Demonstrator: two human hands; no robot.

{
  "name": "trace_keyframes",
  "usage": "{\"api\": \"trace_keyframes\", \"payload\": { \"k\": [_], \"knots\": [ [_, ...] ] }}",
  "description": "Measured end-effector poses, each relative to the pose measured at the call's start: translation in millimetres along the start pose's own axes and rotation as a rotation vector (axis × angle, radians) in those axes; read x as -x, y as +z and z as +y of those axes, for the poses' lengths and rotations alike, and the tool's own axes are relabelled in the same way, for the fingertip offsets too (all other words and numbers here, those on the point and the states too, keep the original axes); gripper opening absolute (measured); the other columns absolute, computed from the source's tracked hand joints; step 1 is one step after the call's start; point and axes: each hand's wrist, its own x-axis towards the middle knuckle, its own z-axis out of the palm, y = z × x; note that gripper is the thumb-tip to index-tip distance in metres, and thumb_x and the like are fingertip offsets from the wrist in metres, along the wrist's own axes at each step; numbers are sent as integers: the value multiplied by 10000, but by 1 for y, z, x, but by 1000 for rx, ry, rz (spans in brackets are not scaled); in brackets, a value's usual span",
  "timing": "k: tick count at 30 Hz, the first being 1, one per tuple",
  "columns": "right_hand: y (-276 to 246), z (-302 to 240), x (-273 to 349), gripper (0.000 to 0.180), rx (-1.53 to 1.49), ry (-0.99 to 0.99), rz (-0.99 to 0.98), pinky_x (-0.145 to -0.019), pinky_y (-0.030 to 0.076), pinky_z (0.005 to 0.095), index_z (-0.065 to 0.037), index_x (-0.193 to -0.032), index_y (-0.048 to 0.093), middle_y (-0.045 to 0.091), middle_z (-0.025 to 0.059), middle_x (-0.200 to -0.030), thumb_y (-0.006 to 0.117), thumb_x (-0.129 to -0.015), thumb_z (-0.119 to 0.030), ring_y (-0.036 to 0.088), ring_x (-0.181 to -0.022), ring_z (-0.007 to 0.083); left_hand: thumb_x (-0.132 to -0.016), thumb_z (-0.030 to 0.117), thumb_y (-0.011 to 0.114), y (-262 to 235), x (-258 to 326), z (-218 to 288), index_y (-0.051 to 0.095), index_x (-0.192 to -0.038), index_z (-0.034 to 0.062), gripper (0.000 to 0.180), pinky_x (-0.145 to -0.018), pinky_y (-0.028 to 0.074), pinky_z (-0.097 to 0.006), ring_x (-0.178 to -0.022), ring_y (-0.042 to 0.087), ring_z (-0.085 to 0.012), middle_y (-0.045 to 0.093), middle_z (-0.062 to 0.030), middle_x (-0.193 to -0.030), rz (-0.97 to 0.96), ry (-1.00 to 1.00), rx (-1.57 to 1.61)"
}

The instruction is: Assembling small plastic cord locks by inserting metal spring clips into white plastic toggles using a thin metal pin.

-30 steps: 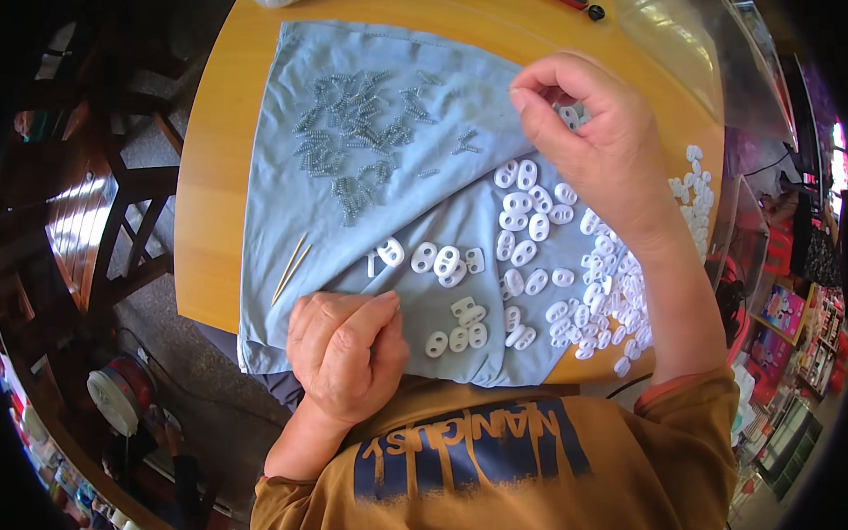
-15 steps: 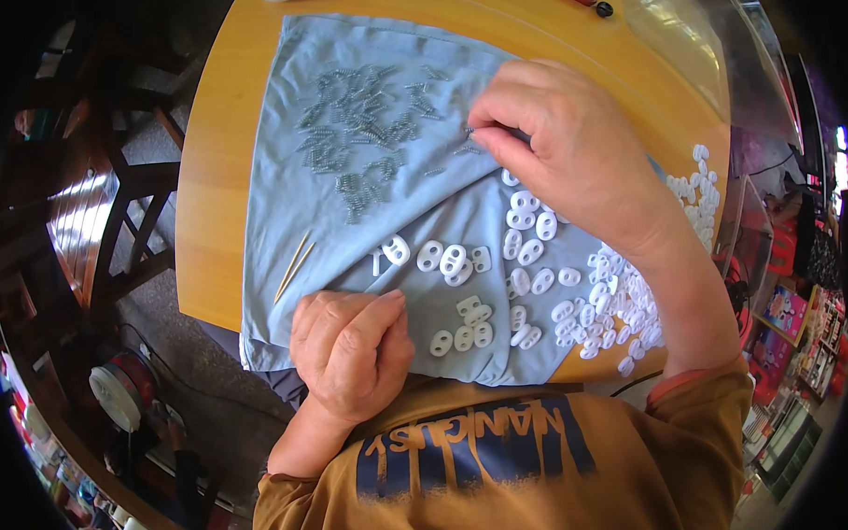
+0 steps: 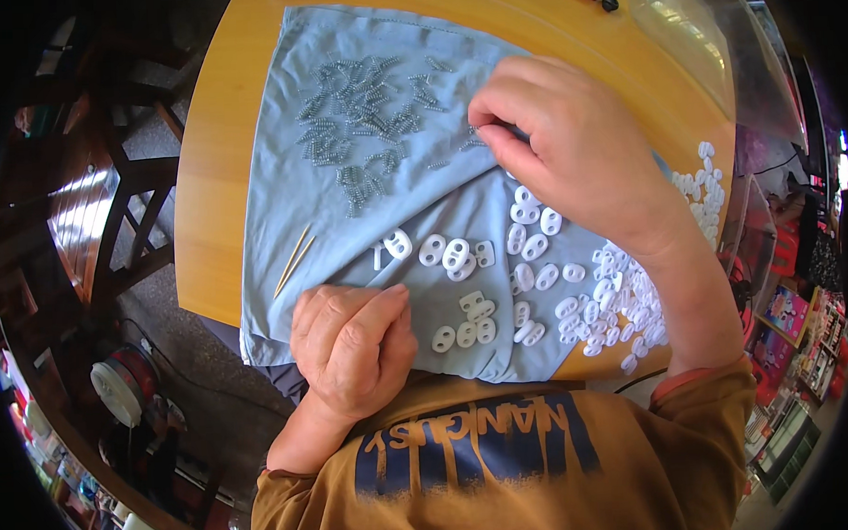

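Right hand point(image 3: 570, 157) is pinching its grip nearly closed at the small metal springs point(image 3: 363, 118), the pile spreading toward nine o'clock; contents hidden.

Round wooden table point(image 3: 224, 160) under bright daylight — dark wooden chair point(image 3: 114, 210) at left on grey floor point(image 3: 180, 367); cluttered shelves point(image 3: 800, 345) at right.

right hand point(image 3: 570, 157) on springs point(image 3: 363, 118); left hand point(image 3: 352, 347) fisted | cloth point(image 3: 292, 223)
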Motion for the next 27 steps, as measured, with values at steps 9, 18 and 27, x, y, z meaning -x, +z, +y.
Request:
{"api": "trace_keyframes", "payload": {
  "k": [9,18,27],
  "knots": [
    [-3,-1,-3,48,-186,221,-59,-612,447,370,-11,-701,528,547,116,-684,562,-714,-43,544,-662,292,-615,-57,639,0,-1,0,597,-865,21,266,-529,395,-285,-555,532,-185,582,-47,-691,-4,-3,-4],
    [-31,28,6,101,-385,419,133,-631,427,196,-4,-907,555,552,6,-762,592,-819,-35,525,-702,61,-610,-65,630,-1,0,3,587,-874,31,284,-530,388,-291,-560,532,-191,582,-43,-694,-22,-15,-12],
    [-34,73,22,170,-394,449,214,-601,457,243,13,-977,575,610,48,-765,585,-840,-87,554,-656,99,-630,-64,631,1,0,7,585,-894,46,290,-542,390,-293,-572,536,-188,587,-35,-703,-49,-37,-41]
  ]
}}
